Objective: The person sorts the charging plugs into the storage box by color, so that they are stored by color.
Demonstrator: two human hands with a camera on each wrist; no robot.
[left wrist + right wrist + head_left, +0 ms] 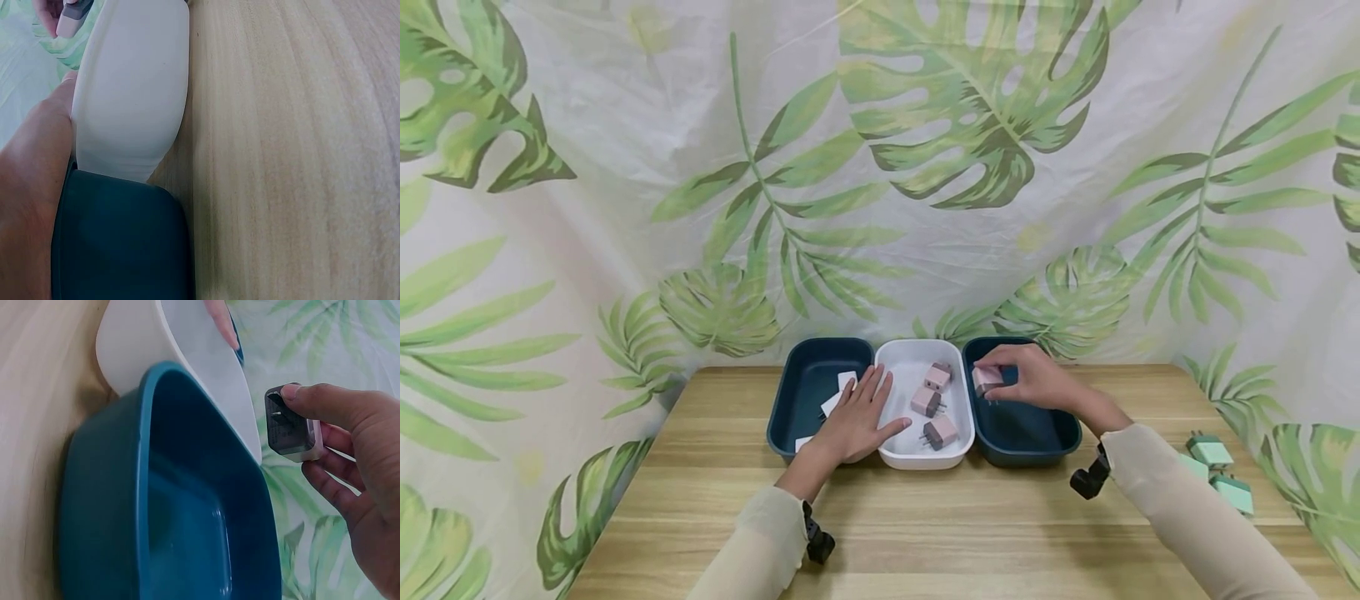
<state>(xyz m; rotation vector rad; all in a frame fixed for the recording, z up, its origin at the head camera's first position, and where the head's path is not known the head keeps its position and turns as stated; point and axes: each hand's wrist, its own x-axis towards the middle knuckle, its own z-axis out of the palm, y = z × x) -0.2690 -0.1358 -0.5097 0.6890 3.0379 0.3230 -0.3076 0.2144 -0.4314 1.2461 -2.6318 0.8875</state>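
My right hand (1033, 379) pinches a pink and grey plug-in charger (987, 380) between thumb and fingers, above the left side of the right-hand dark teal bin (1026, 457). In the right wrist view the grey prong face of this charger (287, 425) turns away from the palm. My left hand (855, 421) lies with straight, spread fingers over the adjoining rims of the left dark teal bin (781, 417) and the white bin (925, 461). Inside the white bin are three pink chargers (928, 401). White chargers (847, 380) sit in the left bin, partly hidden by my left hand.
Several mint-green chargers (1232, 493) lie on the wooden table (970, 533) at the right, partly behind my right sleeve. The three bins stand side by side near the table's back edge, before a leaf-patterned cloth (940, 267).
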